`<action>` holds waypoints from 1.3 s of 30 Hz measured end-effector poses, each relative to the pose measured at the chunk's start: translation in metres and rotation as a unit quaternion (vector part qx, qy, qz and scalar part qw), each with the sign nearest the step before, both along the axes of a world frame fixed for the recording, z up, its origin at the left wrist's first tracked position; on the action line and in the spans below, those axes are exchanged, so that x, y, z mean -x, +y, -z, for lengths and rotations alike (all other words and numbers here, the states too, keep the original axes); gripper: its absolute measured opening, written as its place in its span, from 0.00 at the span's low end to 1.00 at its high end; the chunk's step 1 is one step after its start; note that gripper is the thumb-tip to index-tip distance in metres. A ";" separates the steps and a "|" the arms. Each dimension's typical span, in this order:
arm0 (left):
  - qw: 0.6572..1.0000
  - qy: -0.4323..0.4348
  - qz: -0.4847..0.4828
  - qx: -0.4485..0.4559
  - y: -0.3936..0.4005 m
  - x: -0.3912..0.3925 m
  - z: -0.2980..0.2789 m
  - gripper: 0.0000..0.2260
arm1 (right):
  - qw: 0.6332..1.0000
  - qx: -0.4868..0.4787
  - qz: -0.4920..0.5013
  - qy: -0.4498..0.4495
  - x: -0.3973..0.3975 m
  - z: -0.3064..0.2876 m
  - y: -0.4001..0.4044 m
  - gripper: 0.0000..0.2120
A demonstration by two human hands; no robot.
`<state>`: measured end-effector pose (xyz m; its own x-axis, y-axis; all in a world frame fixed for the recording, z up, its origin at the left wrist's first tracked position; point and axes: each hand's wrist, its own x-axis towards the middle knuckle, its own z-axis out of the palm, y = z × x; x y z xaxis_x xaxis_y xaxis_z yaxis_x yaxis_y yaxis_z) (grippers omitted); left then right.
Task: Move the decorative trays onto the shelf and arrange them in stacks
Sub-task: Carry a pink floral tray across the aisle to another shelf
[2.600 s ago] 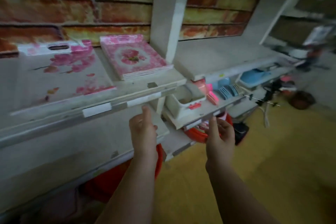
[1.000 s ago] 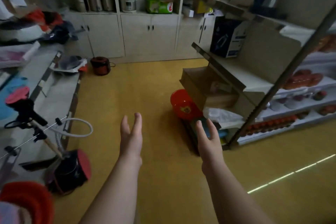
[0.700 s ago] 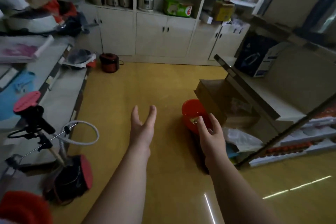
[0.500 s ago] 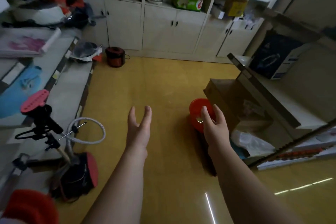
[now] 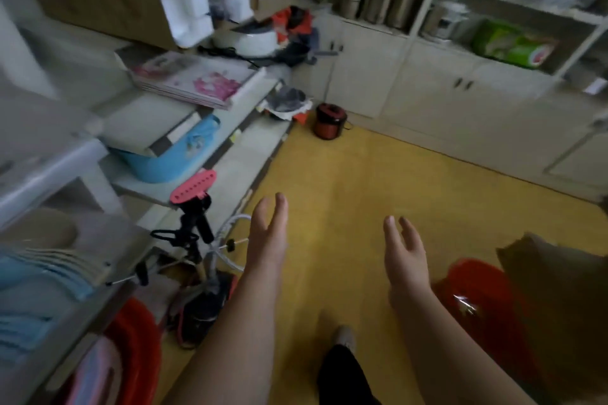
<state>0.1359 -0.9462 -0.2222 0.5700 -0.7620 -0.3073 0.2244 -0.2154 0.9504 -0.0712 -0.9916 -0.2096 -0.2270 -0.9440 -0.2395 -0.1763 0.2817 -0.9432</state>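
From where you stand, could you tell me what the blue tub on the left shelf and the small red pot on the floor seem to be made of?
The blue tub looks like moulded plastic: an even pale colour, soft sheen, a rolled rim. The red pot looks like glossy enamelled or painted metal with a dark lid, though motion blur leaves that open.

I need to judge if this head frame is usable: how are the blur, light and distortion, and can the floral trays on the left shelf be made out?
Head view: dim indoor light, no strong glare; motion blur smears the left shelving and the upper right cabinets; wide-angle bending tilts the edges. The floral trays read as a pink-patterned stack, details soft. Left hand and right hand are fairly sharp, open and empty over the yellow floor.
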 end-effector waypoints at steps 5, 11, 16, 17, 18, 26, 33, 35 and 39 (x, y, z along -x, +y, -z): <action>0.993 0.024 -0.116 0.015 -0.071 -0.040 -0.015 0.41 | 0.991 0.007 -0.121 -0.058 -0.062 0.003 -0.113 0.33; 0.988 0.013 -0.151 0.008 -0.213 -0.041 -0.032 0.44 | 0.975 0.022 -0.197 -0.103 -0.075 -0.012 -0.270 0.29; 0.985 0.010 -0.174 0.003 -0.319 -0.039 -0.038 0.36 | 0.975 0.030 -0.183 -0.119 -0.083 -0.023 -0.378 0.27; 0.982 0.018 -0.186 -0.007 -0.331 -0.043 -0.037 0.35 | 0.975 0.026 -0.181 -0.123 -0.087 -0.023 -0.394 0.27; 0.979 0.031 -0.200 -0.014 -0.339 -0.047 -0.036 0.34 | 0.975 0.015 -0.179 -0.128 -0.090 -0.022 -0.408 0.27; 0.934 0.116 -0.338 -0.020 -0.383 -0.126 -0.018 0.29 | 0.974 -0.037 -0.190 -0.118 -0.138 -0.005 -0.489 0.28; 0.906 0.089 -0.412 0.020 -0.460 -0.213 0.018 0.29 | 0.964 -0.015 -0.264 -0.039 -0.203 -0.017 -0.550 0.27; 0.906 0.048 -0.419 0.022 -0.473 -0.233 0.032 0.30 | 0.959 -0.014 -0.283 0.010 -0.228 -0.019 -0.571 0.27; 0.882 0.089 -0.463 0.001 -0.496 -0.241 0.045 0.33 | 0.952 -0.018 -0.299 0.057 -0.282 -0.015 -0.602 0.29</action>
<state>0.3765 -1.4420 -0.2673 0.8913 0.0050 -0.4533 0.4483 0.1396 0.8829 0.2112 -1.5933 -0.1946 0.3228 -0.9037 -0.2812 -0.4165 0.1311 -0.8996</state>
